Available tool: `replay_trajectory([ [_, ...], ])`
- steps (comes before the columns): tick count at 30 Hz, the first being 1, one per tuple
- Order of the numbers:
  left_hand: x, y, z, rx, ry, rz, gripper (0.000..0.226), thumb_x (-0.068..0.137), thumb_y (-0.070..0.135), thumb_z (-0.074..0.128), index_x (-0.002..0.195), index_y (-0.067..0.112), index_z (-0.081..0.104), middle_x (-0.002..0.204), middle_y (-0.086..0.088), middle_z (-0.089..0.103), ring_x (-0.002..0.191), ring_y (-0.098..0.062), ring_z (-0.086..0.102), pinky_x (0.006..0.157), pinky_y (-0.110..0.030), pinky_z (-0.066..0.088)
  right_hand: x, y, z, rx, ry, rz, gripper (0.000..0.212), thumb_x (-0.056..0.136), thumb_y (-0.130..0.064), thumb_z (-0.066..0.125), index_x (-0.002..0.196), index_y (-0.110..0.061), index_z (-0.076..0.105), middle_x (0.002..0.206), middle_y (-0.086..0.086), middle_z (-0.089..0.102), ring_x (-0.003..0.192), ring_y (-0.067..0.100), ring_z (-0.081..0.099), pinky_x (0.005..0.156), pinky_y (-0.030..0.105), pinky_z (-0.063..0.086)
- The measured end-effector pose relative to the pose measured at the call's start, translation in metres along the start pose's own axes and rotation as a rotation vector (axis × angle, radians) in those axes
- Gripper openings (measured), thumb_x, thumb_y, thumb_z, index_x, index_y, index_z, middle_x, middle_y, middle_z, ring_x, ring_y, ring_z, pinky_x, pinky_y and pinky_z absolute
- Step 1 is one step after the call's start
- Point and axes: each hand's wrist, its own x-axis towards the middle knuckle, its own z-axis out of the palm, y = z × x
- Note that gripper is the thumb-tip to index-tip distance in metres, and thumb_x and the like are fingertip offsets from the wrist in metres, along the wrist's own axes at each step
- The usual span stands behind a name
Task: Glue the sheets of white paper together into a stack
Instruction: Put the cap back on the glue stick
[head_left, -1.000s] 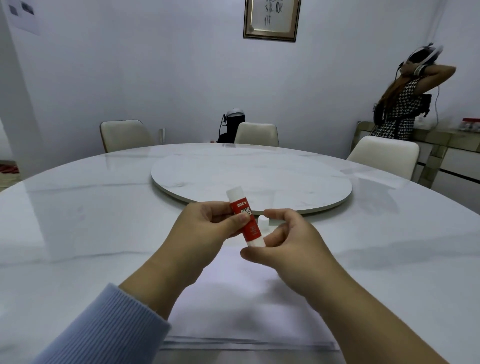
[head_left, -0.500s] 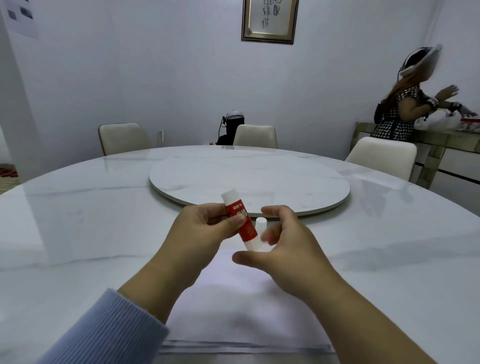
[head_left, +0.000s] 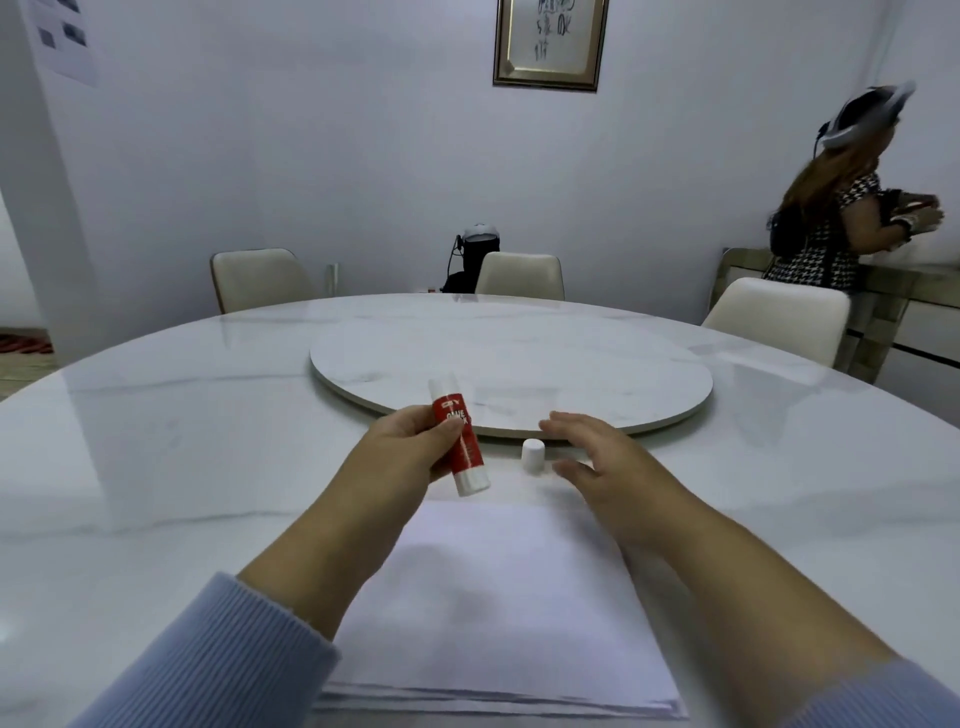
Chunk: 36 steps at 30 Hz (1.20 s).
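My left hand (head_left: 402, 447) grips a red and white glue stick (head_left: 457, 439), tilted with its top leaning away from me. The stick's small white cap (head_left: 533, 454) stands upright on the table, apart from the stick. My right hand (head_left: 605, 467) hovers just right of the cap with fingers spread and nothing in it. White paper sheets (head_left: 498, 608) lie stacked on the table under my forearms, their near edges slightly fanned.
A round marble table (head_left: 156, 467) carries a raised turntable (head_left: 519, 364) just beyond the cap. Three cream chairs stand around the far side. A person (head_left: 831, 223) with a headset stands by a sideboard at the far right.
My right hand pulled the cap off the glue stick, set it down on the table and let go, its fingers opening. The left hand kept hold of the stick.
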Motion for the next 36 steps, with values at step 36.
replay_trajectory([
  [36, -0.008, -0.018, 0.014, 0.126, -0.242, 0.022, 0.022, 0.091, 0.015, 0.053, 0.102, 0.026, 0.068, 0.091, 0.004, 0.076, 0.084, -0.014, 0.071, 0.072, -0.026, 0.053, -0.003, -0.047, -0.007, 0.699, 0.152, -0.052, 0.020, 0.072, -0.024, 0.080, 0.088, -0.016, 0.071, 0.078, 0.008, 0.065, 0.074, 0.016, 0.063, 0.074, 0.031, 0.058],
])
